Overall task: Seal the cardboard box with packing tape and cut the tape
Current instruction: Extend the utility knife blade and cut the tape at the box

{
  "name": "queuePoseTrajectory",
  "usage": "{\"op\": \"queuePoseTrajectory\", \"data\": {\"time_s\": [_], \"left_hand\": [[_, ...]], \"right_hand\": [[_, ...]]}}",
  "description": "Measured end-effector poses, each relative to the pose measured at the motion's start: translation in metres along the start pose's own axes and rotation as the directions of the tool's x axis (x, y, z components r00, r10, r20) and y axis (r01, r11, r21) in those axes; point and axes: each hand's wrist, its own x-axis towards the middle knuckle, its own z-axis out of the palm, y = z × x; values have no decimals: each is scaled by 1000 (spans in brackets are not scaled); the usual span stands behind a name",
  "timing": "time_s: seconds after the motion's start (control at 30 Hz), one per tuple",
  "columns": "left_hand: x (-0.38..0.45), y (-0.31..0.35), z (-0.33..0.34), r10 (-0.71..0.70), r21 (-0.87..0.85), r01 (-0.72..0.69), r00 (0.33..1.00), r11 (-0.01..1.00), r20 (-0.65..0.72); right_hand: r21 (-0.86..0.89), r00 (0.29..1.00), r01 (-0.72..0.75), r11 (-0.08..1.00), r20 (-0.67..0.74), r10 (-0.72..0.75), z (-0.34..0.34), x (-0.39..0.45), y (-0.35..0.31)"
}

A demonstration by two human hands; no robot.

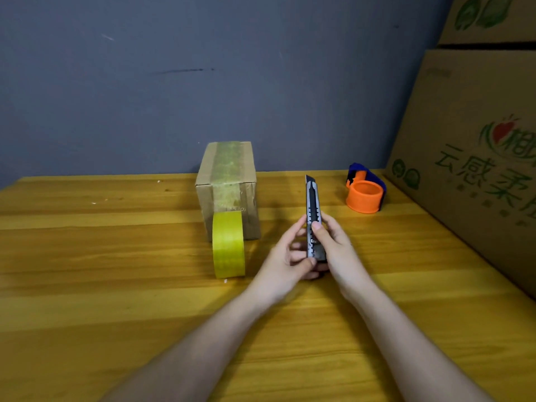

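Observation:
A small cardboard box (249,195) stands on the wooden table (116,256), with a strip of yellowish tape running over its top and down its front. A yellow tape roll (228,245) stands on edge against the box front, its tape still joined to the box. To the right of the box, both hands hold a grey and black utility knife (312,210) upright, its blade tip out at the top. My left hand (285,259) grips the lower end of the handle. My right hand (333,245) wraps the handle, thumb on the slider.
An orange and blue tape dispenser (365,191) sits at the back right of the table. Large printed cardboard cartons (478,158) are stacked along the right edge. A grey wall (203,82) stands behind the table.

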Motion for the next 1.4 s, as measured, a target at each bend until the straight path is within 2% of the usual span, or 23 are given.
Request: {"op": "queuePoseTrajectory", "data": {"time_s": [0.13, 0.3, 0.43, 0.57, 0.87, 1.07, 1.17, 1.3, 1.33, 1.4], "left_hand": [[1, 2, -3, -22, -26, 23, 1000, 999, 13], [1, 1, -8, -66, -32, 68, 996, 997, 65], [-2, 2, -7, -54, 58, 46, 988, 997, 146], [-2, 0, -5, -37, 60, 26, 981, 998, 190], [-3, 2, -3, -28, 123, 6, 982, 992, 185], [-11, 13, 4, -56, 244, 33, 995, 969, 88], [-16, 30, 8, -97, 366, 65, 993, 929, 70], [-29, 60, 1, -113, 702, 47, 992, 710, 47], [-33, 69, -4, -99, 725, 43, 995, 687, 34], [-38, 86, -14, -68, 693, 31, 997, 721, 26]], "right_hand": [[34, 999, -26, 999, 49, 24, -3, 2, -1], [-15, 996, -45, 999, 81, 46, -2, 0, 1], [-3, 1000, -26, 1000, -12, 26, 2, -1, 3], [-35, 998, 24, 999, -63, -26, 2, 1, 3], [-104, 989, 38, 994, -135, -52, 3, 4, 7], [-9, 997, 41, 999, -68, -41, 3, 0, 2], [51, 997, 38, 998, -68, -34, 5, -1, -7], [83, 1000, 17, 996, -27, -15, 7, 0, -14], [69, 1000, 24, 997, -10, -24, 8, 1, -16], [-6, 999, 51, 999, 19, -51, 14, 4, -20]]}}
